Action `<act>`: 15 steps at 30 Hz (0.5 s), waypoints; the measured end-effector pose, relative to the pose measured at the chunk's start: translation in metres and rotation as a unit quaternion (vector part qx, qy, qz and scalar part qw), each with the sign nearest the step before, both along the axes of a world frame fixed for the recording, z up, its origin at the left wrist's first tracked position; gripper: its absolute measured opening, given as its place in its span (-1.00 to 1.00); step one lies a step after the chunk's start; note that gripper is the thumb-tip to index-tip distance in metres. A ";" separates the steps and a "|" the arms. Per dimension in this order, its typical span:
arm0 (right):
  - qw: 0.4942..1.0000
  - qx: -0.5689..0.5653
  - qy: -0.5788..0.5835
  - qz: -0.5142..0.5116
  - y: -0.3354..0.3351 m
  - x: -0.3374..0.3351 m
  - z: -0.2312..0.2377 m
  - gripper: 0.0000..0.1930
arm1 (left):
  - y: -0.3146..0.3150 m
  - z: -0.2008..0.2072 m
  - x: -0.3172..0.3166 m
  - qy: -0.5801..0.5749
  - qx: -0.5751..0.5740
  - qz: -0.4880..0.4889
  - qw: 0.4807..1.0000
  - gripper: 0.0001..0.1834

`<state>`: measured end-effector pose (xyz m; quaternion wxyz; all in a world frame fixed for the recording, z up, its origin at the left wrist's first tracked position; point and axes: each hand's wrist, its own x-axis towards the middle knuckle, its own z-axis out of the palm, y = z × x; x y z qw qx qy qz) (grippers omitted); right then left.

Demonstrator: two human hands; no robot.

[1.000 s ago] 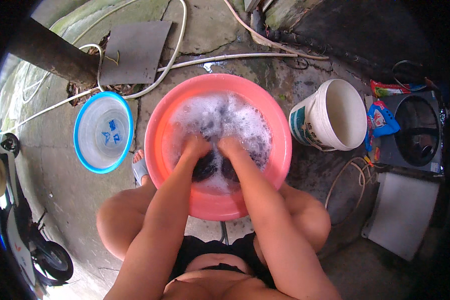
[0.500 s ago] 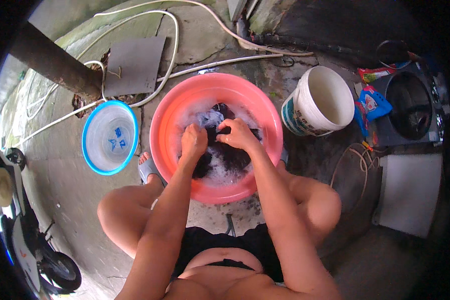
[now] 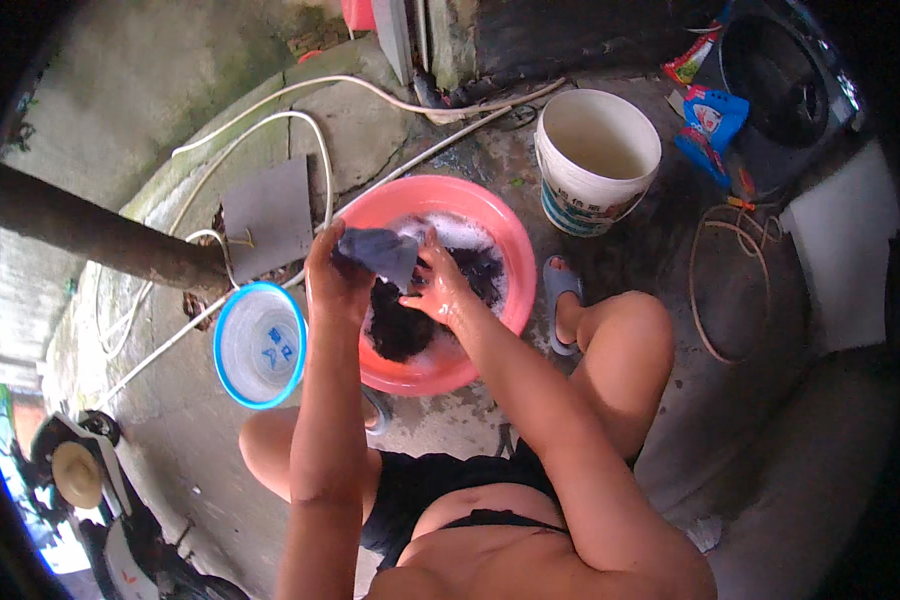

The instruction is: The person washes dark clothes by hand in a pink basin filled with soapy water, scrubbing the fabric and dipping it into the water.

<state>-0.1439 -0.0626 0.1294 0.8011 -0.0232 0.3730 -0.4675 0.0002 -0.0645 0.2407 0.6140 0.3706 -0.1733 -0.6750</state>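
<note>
Above the pink basin (image 3: 515, 230), my left hand (image 3: 332, 285) is closed around one end of a wet grey-blue cloth (image 3: 382, 254); its exact kind does not show. The cloth's other end reaches toward my right hand (image 3: 440, 285). That hand is wet, with its thumb and fingers spread apart at the cloth's edge; whether they touch is hard to make out. Under both hands, dark wet laundry (image 3: 400, 330) lies in water topped with white suds (image 3: 450, 228).
Left of the basin stands a clear tub with a blue rim (image 3: 260, 404). A white bucket (image 3: 595, 178) is at the right, beyond it a blue packet (image 3: 715, 115) and a black basin (image 3: 770, 80). Pale hoses (image 3: 260, 122) cross the ground. A scooter (image 3: 120, 540) stands at lower left.
My left hand has lifted the grey-blue cloth out of the suds and up to the left. My right hand has risen from the laundry with its fingers spreading. The view has shifted.
</note>
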 end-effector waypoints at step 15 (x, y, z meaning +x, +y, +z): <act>0.629 -0.410 0.645 -0.142 0.085 0.063 -0.007 -0.44 | 0.088 -0.159 -0.020 0.152 -0.021 -0.089 0.984 -0.53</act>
